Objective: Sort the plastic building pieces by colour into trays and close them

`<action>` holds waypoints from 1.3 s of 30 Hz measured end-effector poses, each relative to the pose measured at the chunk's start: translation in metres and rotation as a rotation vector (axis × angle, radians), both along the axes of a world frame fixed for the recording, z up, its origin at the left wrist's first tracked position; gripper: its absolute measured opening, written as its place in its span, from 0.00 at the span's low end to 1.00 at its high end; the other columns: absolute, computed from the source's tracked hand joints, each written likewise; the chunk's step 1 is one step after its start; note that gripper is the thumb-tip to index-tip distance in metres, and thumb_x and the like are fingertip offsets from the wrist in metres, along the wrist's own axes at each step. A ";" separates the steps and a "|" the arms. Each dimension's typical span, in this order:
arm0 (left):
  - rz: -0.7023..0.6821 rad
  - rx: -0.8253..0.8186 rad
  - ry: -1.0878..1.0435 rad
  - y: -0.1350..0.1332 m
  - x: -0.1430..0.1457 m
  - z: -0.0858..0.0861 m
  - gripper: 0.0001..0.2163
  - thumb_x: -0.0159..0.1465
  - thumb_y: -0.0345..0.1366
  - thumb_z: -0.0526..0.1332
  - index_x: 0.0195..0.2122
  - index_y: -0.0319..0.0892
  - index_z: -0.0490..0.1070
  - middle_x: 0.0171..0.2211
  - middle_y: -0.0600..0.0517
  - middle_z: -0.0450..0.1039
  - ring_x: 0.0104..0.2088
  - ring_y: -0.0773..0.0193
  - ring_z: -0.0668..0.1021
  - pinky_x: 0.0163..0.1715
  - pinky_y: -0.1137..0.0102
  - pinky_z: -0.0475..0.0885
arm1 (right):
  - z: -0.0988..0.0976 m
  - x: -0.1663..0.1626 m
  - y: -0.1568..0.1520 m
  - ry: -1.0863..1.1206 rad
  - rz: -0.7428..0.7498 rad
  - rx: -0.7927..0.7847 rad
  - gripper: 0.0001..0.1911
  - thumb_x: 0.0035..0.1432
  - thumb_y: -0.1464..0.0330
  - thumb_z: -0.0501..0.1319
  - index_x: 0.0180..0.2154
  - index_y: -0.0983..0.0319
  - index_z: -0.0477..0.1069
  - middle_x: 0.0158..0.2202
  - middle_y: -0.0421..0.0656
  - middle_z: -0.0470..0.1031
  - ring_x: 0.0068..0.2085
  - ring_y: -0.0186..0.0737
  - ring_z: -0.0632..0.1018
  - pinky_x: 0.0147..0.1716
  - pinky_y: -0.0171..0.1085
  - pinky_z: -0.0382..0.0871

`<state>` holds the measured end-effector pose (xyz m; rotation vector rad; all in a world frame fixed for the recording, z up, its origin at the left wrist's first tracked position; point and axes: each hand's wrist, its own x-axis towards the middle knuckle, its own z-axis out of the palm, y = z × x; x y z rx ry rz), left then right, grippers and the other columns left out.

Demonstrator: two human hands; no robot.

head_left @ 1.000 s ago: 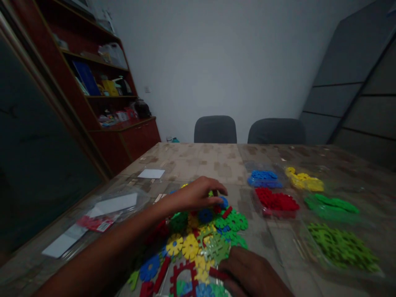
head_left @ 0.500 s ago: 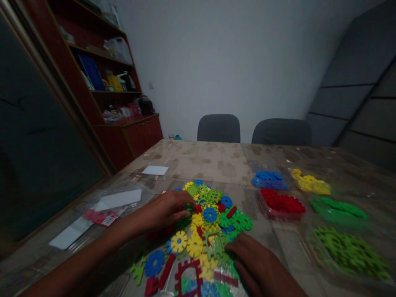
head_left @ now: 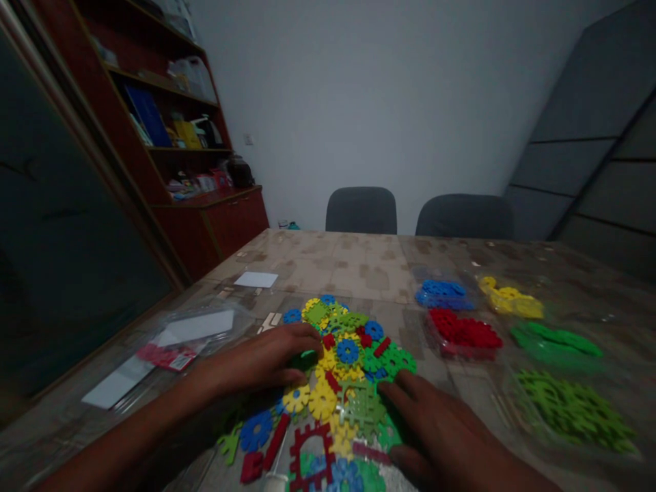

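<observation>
- Your left hand [head_left: 271, 359] reaches in from the lower left of the frame, forearm laid diagonally across the table [head_left: 359, 266].
- Its fingers curl down onto the left edge of the mixed pile [head_left: 353, 365], with the thumb tucked beneath them. A green piece shows between fingertips and thumb, but you cannot tell whether they are clamped on it.
- Your right hand [head_left: 435, 430] enters from the lower right, palm down. Its fingers are extended and slightly apart, lying flat on the lower right edge of the pile and gripping nothing.
- The mixed pile sits at lower centre of the frame, between your two hands. It holds blue, yellow, red and green toothed pieces, too many and too overlapped to count.
- Count five sorted heaps at the right of the frame: one blue heap [head_left: 441, 292], one yellow heap [head_left: 512, 302], one red heap [head_left: 465, 335], one dark green heap [head_left: 556, 339] and one light green heap [head_left: 571, 410].
- Count two grey chairs [head_left: 361, 210] at the far edge of the table.
- One white card [head_left: 255, 279] and one clear bag [head_left: 197, 331] lie left of the pile.
</observation>
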<state>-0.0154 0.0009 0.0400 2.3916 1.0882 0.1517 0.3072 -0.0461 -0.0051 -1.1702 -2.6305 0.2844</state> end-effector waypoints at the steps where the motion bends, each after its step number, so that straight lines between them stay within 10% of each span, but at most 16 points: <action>1: 0.004 -0.005 0.006 -0.001 0.002 0.001 0.20 0.65 0.35 0.65 0.58 0.52 0.68 0.60 0.46 0.67 0.59 0.53 0.70 0.60 0.57 0.62 | -0.002 -0.002 0.001 -0.005 -0.002 0.001 0.35 0.46 0.71 0.71 0.57 0.56 0.67 0.53 0.51 0.75 0.46 0.54 0.80 0.40 0.45 0.76; 17: 0.011 0.013 0.056 -0.003 0.005 0.001 0.20 0.66 0.33 0.65 0.58 0.52 0.67 0.61 0.46 0.64 0.59 0.52 0.70 0.60 0.57 0.64 | 0.010 0.002 0.010 0.049 -0.105 -0.235 0.11 0.54 0.73 0.63 0.40 0.57 0.70 0.40 0.44 0.79 0.39 0.46 0.80 0.34 0.40 0.71; 23: -0.009 0.072 0.048 -0.003 0.005 -0.002 0.20 0.64 0.31 0.66 0.57 0.49 0.68 0.59 0.46 0.66 0.58 0.50 0.71 0.59 0.57 0.66 | 0.018 -0.019 0.008 0.112 -0.084 -0.229 0.25 0.57 0.67 0.64 0.56 0.58 0.68 0.60 0.52 0.69 0.58 0.55 0.72 0.54 0.51 0.69; 39: -0.011 0.059 0.037 -0.001 0.004 -0.006 0.22 0.64 0.30 0.66 0.58 0.50 0.68 0.60 0.46 0.65 0.59 0.50 0.70 0.60 0.56 0.66 | 0.014 -0.017 0.014 0.190 -0.029 -0.270 0.23 0.49 0.79 0.57 0.47 0.58 0.68 0.52 0.46 0.69 0.52 0.44 0.72 0.52 0.41 0.69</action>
